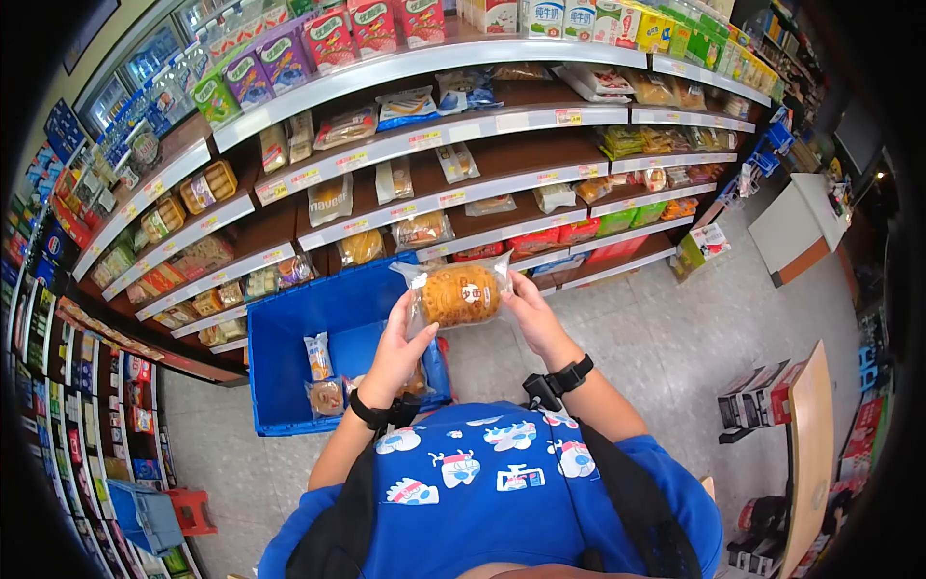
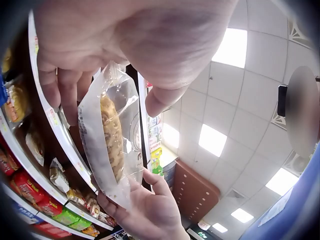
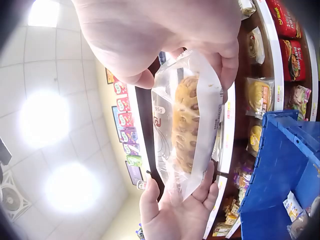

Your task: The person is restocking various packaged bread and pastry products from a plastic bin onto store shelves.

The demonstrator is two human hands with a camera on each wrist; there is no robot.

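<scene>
by the left hand (image 1: 396, 349) and the right hand (image 1: 538, 318), a bagged bread (image 1: 459, 295) is gripped at its two opposite ends, the clear wrapper pinched between thumb and fingers on each side. the hands are kept apart by the length of the bag. the bread is held up in front of the person's chest, before the stocked shelf (image 1: 521, 121), with its printed face turned upward in the head view. brown markings can be seen across the golden crust through the film. beside it, to the left, a blue crate (image 1: 323, 301) is set close to the shelf; in it are contained a white-wrapped snack (image 1: 317, 356) and a round wrapped bun (image 1: 326, 397), lying next to each other. the crate's near right part is covered by the left forearm, so what is placed there can be made out only in part, perhaps more wrapped bread. on the lower shelf rows, other bagged loaves (image 1: 422, 230) are displayed, and along the top, juice cartons (image 1: 328, 41) are lined up. dark bands (image 1: 571, 374) are worn on both wrists.
</scene>
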